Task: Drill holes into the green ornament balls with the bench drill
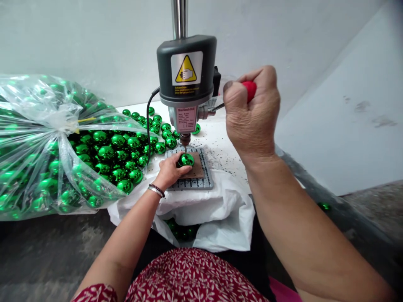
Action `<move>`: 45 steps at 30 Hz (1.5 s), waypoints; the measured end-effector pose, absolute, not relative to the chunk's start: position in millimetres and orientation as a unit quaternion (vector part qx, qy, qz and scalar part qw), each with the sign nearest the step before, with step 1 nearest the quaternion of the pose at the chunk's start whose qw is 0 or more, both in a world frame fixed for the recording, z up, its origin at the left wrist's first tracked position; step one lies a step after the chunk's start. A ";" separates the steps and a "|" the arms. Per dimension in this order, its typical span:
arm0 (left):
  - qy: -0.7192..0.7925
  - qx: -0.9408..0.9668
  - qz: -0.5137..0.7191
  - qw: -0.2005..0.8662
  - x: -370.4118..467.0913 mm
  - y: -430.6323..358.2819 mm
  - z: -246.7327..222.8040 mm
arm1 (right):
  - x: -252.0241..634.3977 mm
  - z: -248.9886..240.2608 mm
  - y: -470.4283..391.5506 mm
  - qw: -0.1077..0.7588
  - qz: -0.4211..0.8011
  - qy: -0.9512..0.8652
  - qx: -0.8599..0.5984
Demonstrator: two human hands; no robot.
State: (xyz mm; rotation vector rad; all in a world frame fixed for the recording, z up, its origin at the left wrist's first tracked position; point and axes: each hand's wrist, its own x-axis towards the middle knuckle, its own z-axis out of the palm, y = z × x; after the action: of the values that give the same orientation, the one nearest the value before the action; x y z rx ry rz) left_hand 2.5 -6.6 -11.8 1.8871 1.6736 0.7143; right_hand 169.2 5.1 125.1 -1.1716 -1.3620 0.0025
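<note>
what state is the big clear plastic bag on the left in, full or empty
Well filled: many shiny green round balls show through the bulging clear plastic bag.

White table (pixel 215 128) before you; clock centred on your grey slotted drill base (pixel 208 180), seated on the top. Your clear tied bag (pixel 58 118), filled with green balls, at nine; loose green balls (pixel 171 143), ten to eleven; dark shavings (pixel 217 158) scattered, two to three.
</note>
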 end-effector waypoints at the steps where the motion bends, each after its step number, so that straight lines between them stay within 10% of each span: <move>1: 0.620 0.693 0.260 0.259 3.7 -8.2 -10.8 | 169.6 124.5 5.3 0.624 -0.001 -0.593 -0.509; 45: 0.618 0.696 0.259 0.255 2.2 -6.7 -26.0 | 181.4 76.2 -15.9 0.620 -0.144 -0.592 -0.494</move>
State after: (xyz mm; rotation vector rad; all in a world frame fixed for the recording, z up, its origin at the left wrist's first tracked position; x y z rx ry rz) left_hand 2.2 -6.7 -26.0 1.8908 1.6792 0.7039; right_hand 181.4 -15.9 76.2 -1.1355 -1.3609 -0.3308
